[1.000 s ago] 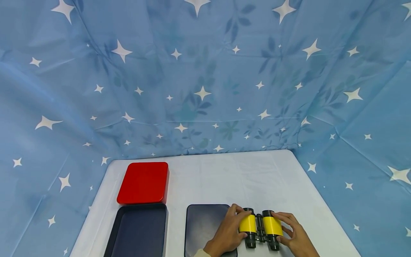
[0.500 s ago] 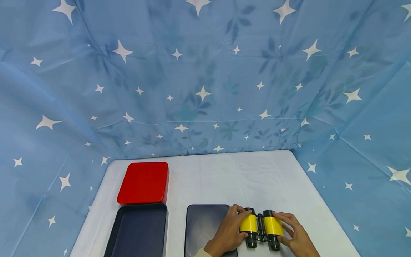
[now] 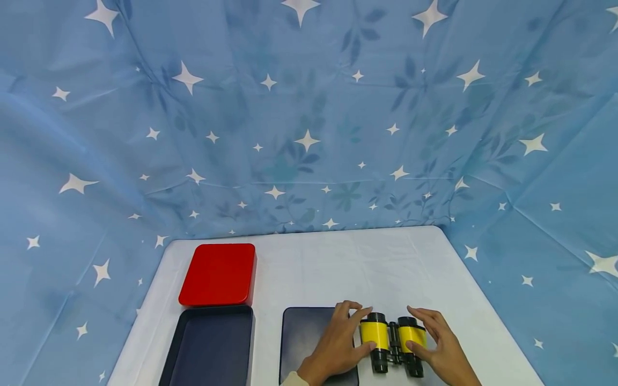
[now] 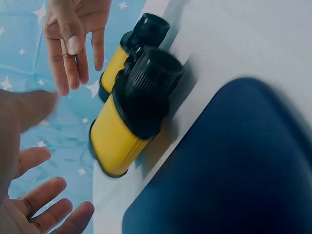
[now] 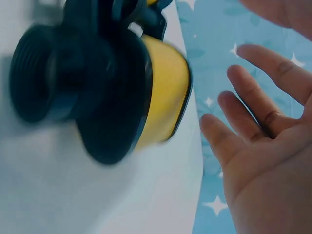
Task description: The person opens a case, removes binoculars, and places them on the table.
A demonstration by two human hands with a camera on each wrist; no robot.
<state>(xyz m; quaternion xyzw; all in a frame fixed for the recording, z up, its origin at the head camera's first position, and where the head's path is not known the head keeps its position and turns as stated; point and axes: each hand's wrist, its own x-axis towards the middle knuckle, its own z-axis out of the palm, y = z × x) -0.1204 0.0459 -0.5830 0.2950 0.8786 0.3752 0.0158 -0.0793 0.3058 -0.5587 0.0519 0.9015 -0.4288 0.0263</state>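
Yellow and black binoculars (image 3: pixel 375 333) lie on the white table, eyepieces toward the near edge. My left hand (image 3: pixel 334 343) hovers at their left side, fingers spread and apart from the yellow barrel in the left wrist view. On the other side my right hand (image 3: pixel 443 346) is spread too, its thumb in front of the right barrel in the head view. A gap shows between the right fingers (image 5: pixel 248 126) and the binoculars in the right wrist view. Beneath the left hand is a dark flat tray or lid (image 3: pixel 306 335), partly covered by that hand.
A red square tin or lid (image 3: pixel 219 274) lies at the table's back left. In front of it stands a dark open tray (image 3: pixel 210 343). The white table (image 3: pixel 328 262) ends at a blue starry cloth (image 3: pixel 289 107) behind and at the sides.
Both hands have let go of the binoculars: the fingers have lifted off the barrels and spread. The binoculars stay in place on the table.
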